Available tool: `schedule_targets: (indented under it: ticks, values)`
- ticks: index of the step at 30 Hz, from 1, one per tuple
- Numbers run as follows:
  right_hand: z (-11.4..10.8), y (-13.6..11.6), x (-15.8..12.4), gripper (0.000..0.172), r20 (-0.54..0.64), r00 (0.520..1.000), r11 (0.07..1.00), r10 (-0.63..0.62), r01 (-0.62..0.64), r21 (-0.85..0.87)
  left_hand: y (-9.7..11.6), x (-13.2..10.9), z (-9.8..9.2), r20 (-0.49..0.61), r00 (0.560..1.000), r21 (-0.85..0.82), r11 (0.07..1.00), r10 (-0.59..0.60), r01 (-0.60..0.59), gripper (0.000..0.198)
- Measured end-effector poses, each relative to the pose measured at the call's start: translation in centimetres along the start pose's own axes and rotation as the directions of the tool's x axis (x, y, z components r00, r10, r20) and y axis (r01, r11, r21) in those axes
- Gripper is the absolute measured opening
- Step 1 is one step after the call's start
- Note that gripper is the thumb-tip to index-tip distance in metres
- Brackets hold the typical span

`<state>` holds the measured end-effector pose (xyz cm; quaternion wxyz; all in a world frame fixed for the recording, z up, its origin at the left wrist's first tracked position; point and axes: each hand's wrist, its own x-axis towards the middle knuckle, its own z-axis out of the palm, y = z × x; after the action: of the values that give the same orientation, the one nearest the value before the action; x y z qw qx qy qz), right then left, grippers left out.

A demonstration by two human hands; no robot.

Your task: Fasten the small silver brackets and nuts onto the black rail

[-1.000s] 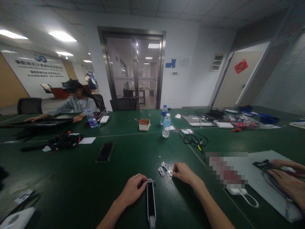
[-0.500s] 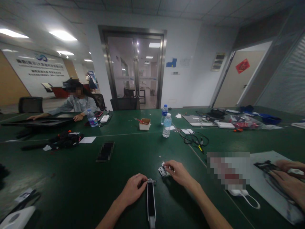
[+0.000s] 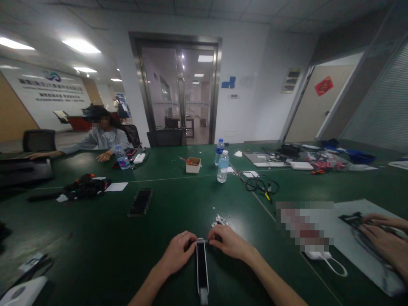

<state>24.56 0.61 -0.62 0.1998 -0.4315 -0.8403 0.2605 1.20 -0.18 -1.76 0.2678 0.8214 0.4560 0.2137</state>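
Note:
A long, narrow device with a black face and pale rim (image 3: 202, 267) lies lengthwise on the green table in front of me. My left hand (image 3: 180, 250) is closed at its far end, thumb and fingers pinching the left corner. On the opposite side, my right hand (image 3: 227, 241) has its fingertips pinched together by the right corner. Whatever is between those fingertips is too small to make out. Just beyond the right hand lies a small cluster of silvery metal pieces (image 3: 219, 220), partly hidden by its knuckles.
Two water bottles (image 3: 223, 167) stand ahead near a small open box (image 3: 193, 166). Black cables (image 3: 261, 185) lie to their right. A dark phone-like slab (image 3: 140, 202) is left. Another person's hands (image 3: 384, 238) work over a white board (image 3: 366, 208); someone sits across (image 3: 110, 138).
My right hand has moved left from the metal pieces to the device's far end, leaving them on the table. My left hand stays put. The person across has shifted a dark flat object leftward.

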Motion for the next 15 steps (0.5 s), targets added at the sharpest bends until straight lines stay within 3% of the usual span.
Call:
schedule_targets:
  ticks: [7, 15]
  values:
    - [-0.1, -0.5, 0.1, 0.002, 0.014, 0.997, 0.997, 0.075, -0.076, 0.005, 0.2, -0.1, -0.3, 0.016, 1.0, -0.006, 1.0, -0.006, 0.006, 0.019]
    - [0.9, -0.4, 0.3, 0.007, -0.025, 0.997, 0.998, 0.067, -0.067, -0.002, 0.3, -0.1, -0.4, 0.042, 0.998, -0.007, 0.999, -0.036, 0.036, 0.019]
